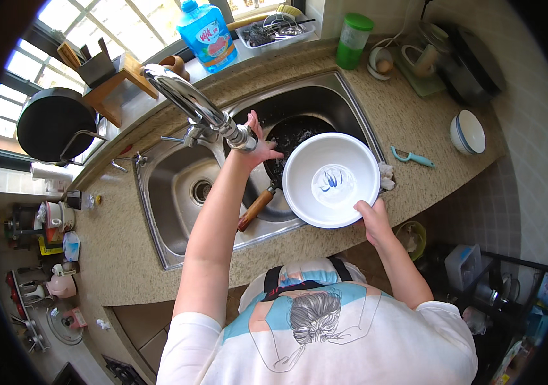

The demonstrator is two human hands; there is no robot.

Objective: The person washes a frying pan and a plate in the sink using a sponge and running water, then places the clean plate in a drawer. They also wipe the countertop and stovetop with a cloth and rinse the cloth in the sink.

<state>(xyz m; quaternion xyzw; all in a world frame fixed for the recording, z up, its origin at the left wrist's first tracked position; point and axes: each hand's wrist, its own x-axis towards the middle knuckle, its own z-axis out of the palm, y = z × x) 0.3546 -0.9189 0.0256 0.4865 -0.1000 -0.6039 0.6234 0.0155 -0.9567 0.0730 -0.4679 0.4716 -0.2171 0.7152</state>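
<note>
My right hand (375, 219) grips the lower right rim of a white bowl (302, 202) with blue marks on its inner bottom, held over the near right corner of the double sink. My left hand (260, 144) is beside the chrome faucet (197, 106), fingers spread; the faucet's end partly covers it, and it holds nothing that I can see. Beneath, in the right basin, lies a black wok (298, 130) with a wooden handle (256, 209) pointing towards me; the bowl hides part of it.
A turquoise peeler (413, 157) and a striped bowl (467, 132) lie on the right counter, near a green-lidded container (353, 41). A blue detergent bottle (208, 38) and a tray of scrubbers (276, 33) stand on the sill. A black pan (55, 125) is at the left, beyond the left basin (185, 192).
</note>
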